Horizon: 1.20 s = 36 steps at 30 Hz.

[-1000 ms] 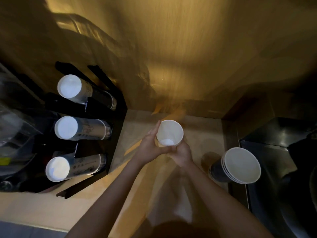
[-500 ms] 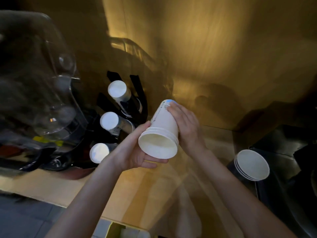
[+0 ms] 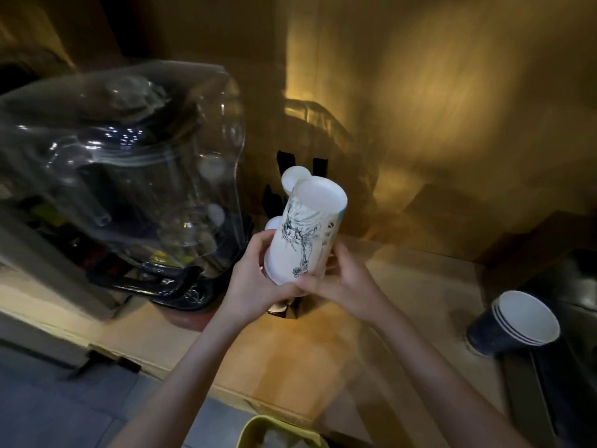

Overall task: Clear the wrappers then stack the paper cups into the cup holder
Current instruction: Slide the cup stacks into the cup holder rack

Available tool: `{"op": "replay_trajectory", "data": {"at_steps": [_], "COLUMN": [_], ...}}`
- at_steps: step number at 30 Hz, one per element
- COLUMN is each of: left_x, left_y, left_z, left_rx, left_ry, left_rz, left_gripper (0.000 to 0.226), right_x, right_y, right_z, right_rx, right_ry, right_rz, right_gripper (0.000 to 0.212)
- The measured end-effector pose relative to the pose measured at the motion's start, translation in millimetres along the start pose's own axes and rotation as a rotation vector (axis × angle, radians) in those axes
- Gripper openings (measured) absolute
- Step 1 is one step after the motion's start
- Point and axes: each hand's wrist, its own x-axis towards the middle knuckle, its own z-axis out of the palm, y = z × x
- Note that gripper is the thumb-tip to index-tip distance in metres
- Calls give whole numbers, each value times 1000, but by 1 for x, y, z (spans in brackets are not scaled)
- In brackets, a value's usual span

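Observation:
I hold a stack of white paper cups [image 3: 303,231] with a black line drawing upside down, its flat base up and tilted away from me. My left hand [image 3: 255,279] grips the rim end from the left. My right hand [image 3: 339,279] grips it from the right and below. Right behind the stack stands the black cup holder [image 3: 284,163], with white cup bottoms [image 3: 294,177] showing in it; most of the holder is hidden by the stack. A second stack of dark blue cups [image 3: 513,324] lies tilted on the counter at the right.
A large clear blender jar [image 3: 129,176] on a dark base stands left of the holder. The beige counter [image 3: 371,350] runs under my arms to a dark sink area [image 3: 568,305] at the right. A yellow-rimmed bin [image 3: 277,431] sits below the front edge.
The stack was turned from mouth-up to base-up and carried left to the front of the holder. My view swung left, bringing the blender jar in.

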Motion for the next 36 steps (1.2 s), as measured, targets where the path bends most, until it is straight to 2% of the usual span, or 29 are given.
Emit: {"op": "replay_trajectory", "data": {"at_steps": [4,7,13,15,19,22,25,36], "left_x": [-7,-10,-18,-17,-13,-11,-10,4], "left_y": [-7,-7,22,26,16,6,0,-31], "left_z": [-25,-50,-79,-80,-74,-67,-60,-32], "left_rx": [61,122,229,315,466,519,551,597], "left_ry": [-91,-155,-15,7,-2,-43,-54,-84], "left_rz": [16,94,239,274,292,278,276,119], "left_gripper": [84,88,90,89,72,79,76,75], "right_x": [0,0,-1,1,4,8,11,12], "right_y": [0,1,15,20,30,36,42,38], "right_z": [30,49,77,83,89,89,87,75], "right_rx": [-3,-69,-330,-393,-350,-317,-313,-420], "right_ry": [87,156,231,240,230,211,163,208], "right_rz": [-32,-56,-85,-89,-21,5,48,13], "right_gripper": [73,74,76,81,83,84,85,45]}}
